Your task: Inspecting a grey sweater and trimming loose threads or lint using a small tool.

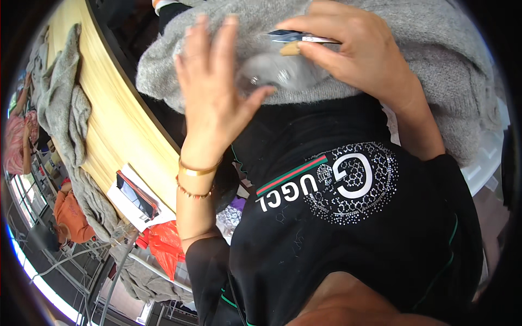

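Observation:
A grey knitted garment (435, 49) lies in a heap across my lap. My left hand (209, 76) is over it, with fingers spread and slightly blurred, and holds nothing. In my right hand (348, 49) is a slim pair of thread snips (293, 37), its dark pointed blades toward the left. A small tan piece (290, 49) shows beside the snips at the fingertips; what it is cannot be made out. Between the hands, a clear, shiny rounded thing (293, 73) rests against the knit.
To the left runs a pale wooden table (103, 81), with more grey knitwear (65, 103) along it. A phone (136, 195) lies on white paper near its edge. A red plastic bag (166, 247) sits below. Other people, one in an orange top (73, 220), are farther left.

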Demonstrator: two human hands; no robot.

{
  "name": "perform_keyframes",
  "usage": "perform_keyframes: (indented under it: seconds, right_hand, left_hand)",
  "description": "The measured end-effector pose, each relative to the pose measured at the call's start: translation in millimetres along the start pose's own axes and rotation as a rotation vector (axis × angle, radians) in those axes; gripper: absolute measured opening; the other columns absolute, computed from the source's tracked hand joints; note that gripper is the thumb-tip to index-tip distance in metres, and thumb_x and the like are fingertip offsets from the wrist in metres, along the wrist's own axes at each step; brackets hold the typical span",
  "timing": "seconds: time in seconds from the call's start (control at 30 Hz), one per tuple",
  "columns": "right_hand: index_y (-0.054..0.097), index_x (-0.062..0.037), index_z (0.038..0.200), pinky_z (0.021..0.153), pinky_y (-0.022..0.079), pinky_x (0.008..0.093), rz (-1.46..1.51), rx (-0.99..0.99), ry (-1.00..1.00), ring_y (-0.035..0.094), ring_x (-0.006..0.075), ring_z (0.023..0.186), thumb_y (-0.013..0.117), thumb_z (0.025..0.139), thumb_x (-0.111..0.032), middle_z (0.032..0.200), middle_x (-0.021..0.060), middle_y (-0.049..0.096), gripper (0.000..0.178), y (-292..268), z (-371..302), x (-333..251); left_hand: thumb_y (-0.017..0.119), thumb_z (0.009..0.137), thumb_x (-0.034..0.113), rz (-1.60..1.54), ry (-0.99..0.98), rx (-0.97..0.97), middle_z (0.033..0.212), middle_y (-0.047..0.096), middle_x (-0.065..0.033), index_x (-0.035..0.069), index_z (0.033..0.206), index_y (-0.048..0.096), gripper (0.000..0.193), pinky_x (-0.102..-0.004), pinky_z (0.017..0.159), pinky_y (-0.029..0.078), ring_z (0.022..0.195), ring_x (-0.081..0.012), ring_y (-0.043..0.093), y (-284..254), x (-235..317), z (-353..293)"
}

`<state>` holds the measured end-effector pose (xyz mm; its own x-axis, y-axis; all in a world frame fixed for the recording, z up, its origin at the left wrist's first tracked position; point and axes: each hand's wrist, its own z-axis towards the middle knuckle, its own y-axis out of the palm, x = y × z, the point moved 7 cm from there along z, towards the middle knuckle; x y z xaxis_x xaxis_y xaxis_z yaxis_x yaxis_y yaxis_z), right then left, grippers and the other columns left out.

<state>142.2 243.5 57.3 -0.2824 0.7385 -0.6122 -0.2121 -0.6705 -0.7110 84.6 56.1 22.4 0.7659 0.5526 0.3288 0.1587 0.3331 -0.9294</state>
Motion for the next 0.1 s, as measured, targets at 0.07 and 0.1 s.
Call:
perform_keyframes:
  seconds: [0.07, 0.1]
  right_hand:
    - [0.077, -0.0063, 0.109, 0.069, 0.056, 0.0354, 0.024, 0.015, 0.051, 0.071, 0.0277, 0.080, 0.076, 0.082, -0.014, 0.090, 0.0122, 0.071, 0.028, -2, -2, 9]
    - [0.077, -0.0067, 0.111, 0.072, 0.057, 0.0345, 0.014, -0.026, 0.107, 0.073, 0.0268, 0.085, 0.076, 0.082, -0.014, 0.096, 0.0139, 0.074, 0.030, -3, -3, 13]
  left_hand:
    - [0.095, 0.063, 0.030, 0.069, 0.069, -0.171, 0.167, 0.023, -0.0203, 0.022, 0.162, 0.026, 0.122, -0.0782, 0.114, 0.019, 0.153, -0.0452, 0.024, 31, 5, 6]
    - [0.094, 0.065, 0.031, 0.168, 0.122, -0.254, 0.169, 0.018, -0.0187, 0.024, 0.163, 0.025, 0.121, -0.0788, 0.114, 0.017, 0.154, -0.0436, 0.021, 47, 9, 9]
